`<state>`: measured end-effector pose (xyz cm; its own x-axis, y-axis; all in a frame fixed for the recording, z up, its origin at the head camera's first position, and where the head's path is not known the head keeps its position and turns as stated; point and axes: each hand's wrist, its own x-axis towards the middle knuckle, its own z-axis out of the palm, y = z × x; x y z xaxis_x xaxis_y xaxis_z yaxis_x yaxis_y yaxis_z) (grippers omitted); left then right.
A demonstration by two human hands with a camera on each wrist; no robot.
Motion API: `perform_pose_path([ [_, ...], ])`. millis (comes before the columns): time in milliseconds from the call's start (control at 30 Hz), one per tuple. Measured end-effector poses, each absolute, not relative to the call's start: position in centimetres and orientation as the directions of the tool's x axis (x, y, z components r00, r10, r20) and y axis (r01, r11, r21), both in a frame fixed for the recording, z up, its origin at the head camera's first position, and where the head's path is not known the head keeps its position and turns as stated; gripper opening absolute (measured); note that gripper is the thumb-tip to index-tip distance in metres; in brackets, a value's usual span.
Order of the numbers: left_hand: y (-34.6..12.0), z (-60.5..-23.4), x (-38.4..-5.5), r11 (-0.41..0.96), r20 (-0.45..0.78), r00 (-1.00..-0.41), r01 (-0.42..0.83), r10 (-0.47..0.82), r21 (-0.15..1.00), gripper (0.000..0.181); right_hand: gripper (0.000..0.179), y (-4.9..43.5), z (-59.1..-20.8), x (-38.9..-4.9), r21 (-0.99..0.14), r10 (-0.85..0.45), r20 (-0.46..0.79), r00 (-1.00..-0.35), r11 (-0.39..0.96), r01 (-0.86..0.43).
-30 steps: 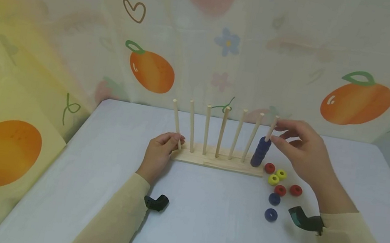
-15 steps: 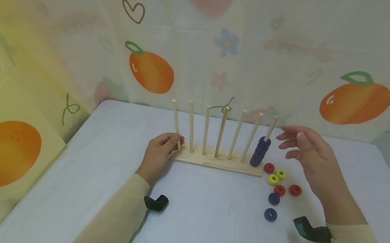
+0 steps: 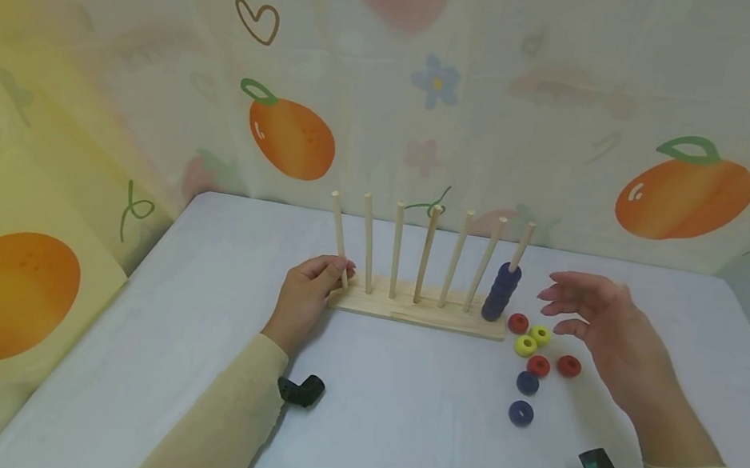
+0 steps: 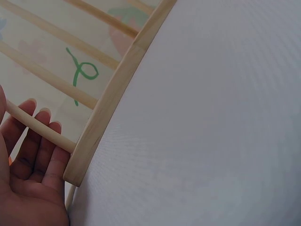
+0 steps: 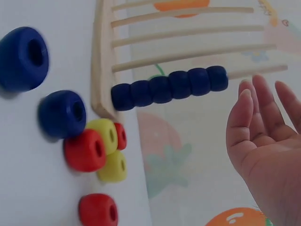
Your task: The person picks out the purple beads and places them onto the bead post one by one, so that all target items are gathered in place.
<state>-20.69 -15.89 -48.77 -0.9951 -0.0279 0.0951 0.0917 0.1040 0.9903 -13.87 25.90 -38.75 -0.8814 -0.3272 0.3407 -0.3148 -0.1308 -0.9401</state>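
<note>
A wooden peg rack [image 3: 417, 317] with a row of upright pegs stands toward the back of the table. My left hand [image 3: 311, 293] holds its left end, thumb and fingers about the leftmost peg [image 4: 47, 132]. On the rightmost peg sits a stack of dark blue beads [image 5: 169, 87], the peg's top bare above them. To the right of that stack my right hand [image 3: 611, 334] hovers with loose fingers and nothing between them. Loose on the table below it lie two blue beads [image 3: 521, 414], two yellow beads [image 3: 526, 345] and three red beads [image 3: 569, 367].
A white cloth [image 3: 389, 430] covers the table. Close behind the rack hangs a printed curtain [image 3: 490, 146] with oranges and flowers. Another patterned cloth [image 3: 2, 194] borders the table on the left.
My right hand has left the top of the rightmost peg and moved right and toward me, its fingers spreading. The left hand, rack and beads stay as they were.
</note>
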Motion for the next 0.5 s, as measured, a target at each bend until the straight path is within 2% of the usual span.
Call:
perform_pose_path([
  [100,-15.9,-48.9,-20.7,0.101,0.098,-0.995,0.094,-0.028,0.990,0.043,0.057,26.4,-39.5,-13.4,-0.949,-0.322,0.314,-0.893,-0.090,-0.301],
  [267,-15.9,-48.8,-20.7,0.105,0.094,-0.995,0.090,-0.028,0.990,0.043,0.055,26.6,-40.5,-12.5,-0.958,-0.283,0.281,-0.917,-0.034,-0.283],
  [500,-15.9,-48.6,-20.5,0.102,0.087,-0.996,0.084,-0.027,0.991,0.044,0.053,27.4,-42.0,-11.6,-0.963,-0.319,0.246,-0.915,0.022,-0.267],
])
